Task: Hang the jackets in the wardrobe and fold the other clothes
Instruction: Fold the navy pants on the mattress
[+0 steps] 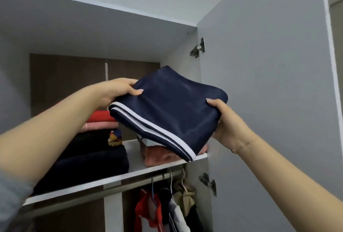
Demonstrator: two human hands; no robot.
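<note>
the folded navy satin garment with white stripe trim (167, 109) is held in the air just above and in front of the white wardrobe shelf (133, 154), not yet set down. the left hand (118, 90) pinches its far left edge, thumb on top, and the right hand (225, 120) grips its right edge, fingers curled underneath. on the shelf to the left sits a stack of folded red, pink and dark clothes (96, 138), and under the garment lies a pinkish bundle (159, 155), possibly folded too. below the shelf, garments on hangers (167, 205) hang from the metal rail (111, 189), so hanging looks largely done; this piece remains to be placed.
</note>
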